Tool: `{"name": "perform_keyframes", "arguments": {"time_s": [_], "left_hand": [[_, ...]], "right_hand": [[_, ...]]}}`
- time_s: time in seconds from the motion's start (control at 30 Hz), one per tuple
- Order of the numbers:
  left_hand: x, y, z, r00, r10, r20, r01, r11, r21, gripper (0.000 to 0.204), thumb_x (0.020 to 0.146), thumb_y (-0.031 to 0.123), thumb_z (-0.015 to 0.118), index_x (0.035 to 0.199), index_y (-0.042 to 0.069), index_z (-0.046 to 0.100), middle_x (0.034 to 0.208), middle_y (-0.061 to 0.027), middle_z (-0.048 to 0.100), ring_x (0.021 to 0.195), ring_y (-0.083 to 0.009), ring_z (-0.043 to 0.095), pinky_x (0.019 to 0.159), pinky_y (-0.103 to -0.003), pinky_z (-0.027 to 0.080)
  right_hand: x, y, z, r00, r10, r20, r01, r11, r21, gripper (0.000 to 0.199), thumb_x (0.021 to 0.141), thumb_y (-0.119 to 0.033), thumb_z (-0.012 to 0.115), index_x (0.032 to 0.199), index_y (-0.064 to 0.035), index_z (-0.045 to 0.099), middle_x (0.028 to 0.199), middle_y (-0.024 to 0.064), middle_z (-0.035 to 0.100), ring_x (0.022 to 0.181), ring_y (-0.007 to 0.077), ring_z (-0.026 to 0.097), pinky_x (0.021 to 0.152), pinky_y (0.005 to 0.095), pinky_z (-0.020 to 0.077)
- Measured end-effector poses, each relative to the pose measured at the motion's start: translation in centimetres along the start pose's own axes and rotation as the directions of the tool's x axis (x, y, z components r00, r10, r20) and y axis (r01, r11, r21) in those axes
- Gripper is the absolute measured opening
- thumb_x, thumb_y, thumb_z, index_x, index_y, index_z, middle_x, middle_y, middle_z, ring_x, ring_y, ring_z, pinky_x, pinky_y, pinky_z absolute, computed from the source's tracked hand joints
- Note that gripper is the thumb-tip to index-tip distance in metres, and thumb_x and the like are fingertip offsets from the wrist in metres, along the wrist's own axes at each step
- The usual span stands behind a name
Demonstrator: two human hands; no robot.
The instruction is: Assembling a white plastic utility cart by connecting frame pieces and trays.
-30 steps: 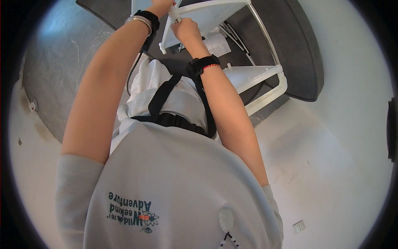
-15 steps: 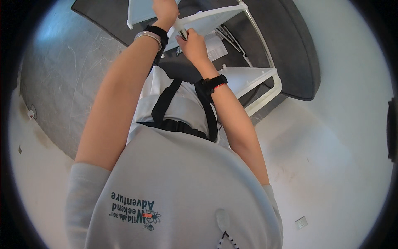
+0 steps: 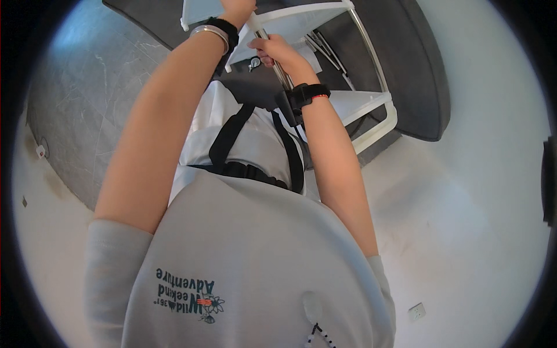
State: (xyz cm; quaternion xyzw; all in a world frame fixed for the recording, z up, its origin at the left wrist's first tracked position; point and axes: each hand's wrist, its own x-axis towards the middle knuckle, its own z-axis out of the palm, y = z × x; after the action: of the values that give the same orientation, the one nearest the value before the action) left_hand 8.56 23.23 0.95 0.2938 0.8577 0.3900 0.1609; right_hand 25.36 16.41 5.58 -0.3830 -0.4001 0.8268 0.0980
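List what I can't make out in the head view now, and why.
- Left hand: fingers cut off by the head view's top edge, so its grip is unclear.
- Metal tube: in the head view, its lower end disappears behind the black wrist device.
- White sheet: partly covered in the head view by the right hand and wrist.
- Small metal part: too small in the head view to identify.

Open gap left between upper white shelf (image 3: 296, 23) and lower white shelf (image 3: 357, 105); bounded at right by chrome post (image 3: 366, 43). Gap front partly blocked by right hand (image 3: 279, 51) and metal tube (image 3: 281, 75). Left approach crossed by left forearm (image 3: 151, 110).
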Motion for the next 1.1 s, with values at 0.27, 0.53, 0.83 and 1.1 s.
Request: {"name": "perform_keyframes", "arguments": {"time_s": [0.27, 0.53, 0.83, 1.1], "left_hand": [[3.2, -1.1, -0.2, 0.984, 0.111, -0.139, -0.084, 0.979, 0.186, 0.033, 0.087, 0.027, 0.045, 0.089, -0.006, 0.050, 0.080, -0.0247, 0.060, 0.074, -0.0392, 0.060, 0.063, -0.044, 0.049], [1.5, 2.2, -0.4, 0.991, -0.132, 0.008, 0.132, 0.991, -0.030, 0.039, 0.090, 0.032, 0.040, 0.087, -0.005, 0.052, 0.068, -0.0207, 0.057, 0.052, -0.0303, 0.057, 0.049, -0.041, 0.047], [-3.4, 3.6, -2.2, 0.986, -0.087, 0.146, 0.121, 0.962, -0.247, 0.034, 0.085, 0.019, 0.046, 0.099, -0.006, 0.026, 0.068, -0.0192, 0.053, 0.051, -0.0275, 0.059, 0.045, -0.037, 0.051], [-3.0, -2.6, -5.8, 0.964, 0.174, 0.201, -0.208, 0.964, 0.166, 0.045, 0.083, 0.024, 0.055, 0.107, -0.008, 0.035, 0.090, -0.0267, 0.050, 0.079, -0.0344, 0.056, 0.070, -0.043, 0.047]], "right_hand": [[1.7, 0.6, 0.9, 0.976, -0.156, -0.153, 0.104, 0.948, -0.302, 0.026, 0.071, -0.023, 0.063, 0.062, -0.0025, 0.050, 0.055, 0.0072, 0.050, 0.044, 0.0144, 0.047, 0.040, 0.0287, 0.0358], [-3.3, 1.9, 1.7, 0.907, -0.334, -0.254, 0.153, 0.827, -0.541, 0.041, 0.069, -0.032, 0.061, 0.091, 0.0026, 0.062, 0.091, 0.0279, 0.060, 0.091, 0.0410, 0.057, 0.081, 0.0421, 0.0458], [-1.5, 3.5, -0.7, 0.954, -0.259, -0.152, 0.146, 0.842, -0.519, 0.033, 0.072, -0.030, 0.061, 0.073, 0.0018, 0.054, 0.053, 0.0074, 0.052, 0.044, 0.0185, 0.052, 0.041, 0.0322, 0.0401], [-11.6, 6.3, -3.0, 0.927, -0.340, -0.161, 0.117, 0.669, -0.734, 0.040, 0.073, -0.037, 0.066, 0.086, -0.0024, 0.052, 0.078, 0.0158, 0.059, 0.072, 0.0314, 0.058, 0.062, 0.0373, 0.0445]]}}
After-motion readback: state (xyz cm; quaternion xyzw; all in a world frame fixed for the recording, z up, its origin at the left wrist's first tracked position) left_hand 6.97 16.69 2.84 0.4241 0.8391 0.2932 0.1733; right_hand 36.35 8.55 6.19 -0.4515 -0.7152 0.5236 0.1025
